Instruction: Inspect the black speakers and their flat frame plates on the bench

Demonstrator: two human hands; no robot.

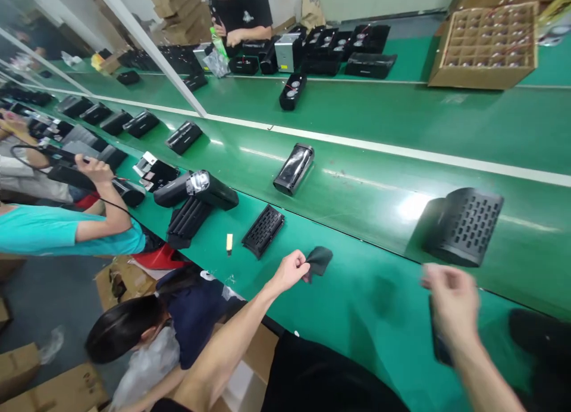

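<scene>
My left hand [292, 270] pinches a small dark cloth [319, 260] over the green table. Left of it lies a black perforated panel [263, 230]. At the right, my right hand [454, 299] has its fingers curled together; what they hold, if anything, is hidden. Partly under that hand is a dark flat object [439, 340]. Just beyond it, a black casing with a slotted face [466, 226] rests on the green belt. A glossy black casing [294, 169] sits farther up the belt.
Black casings [213, 190] are piled left on the table [348, 305], near a small yellow-tipped piece [229, 244]. One person in turquoise [66, 229] works at the left; another bends low [129, 329] beside my left arm. A divided carton [488, 46] stands at the back right.
</scene>
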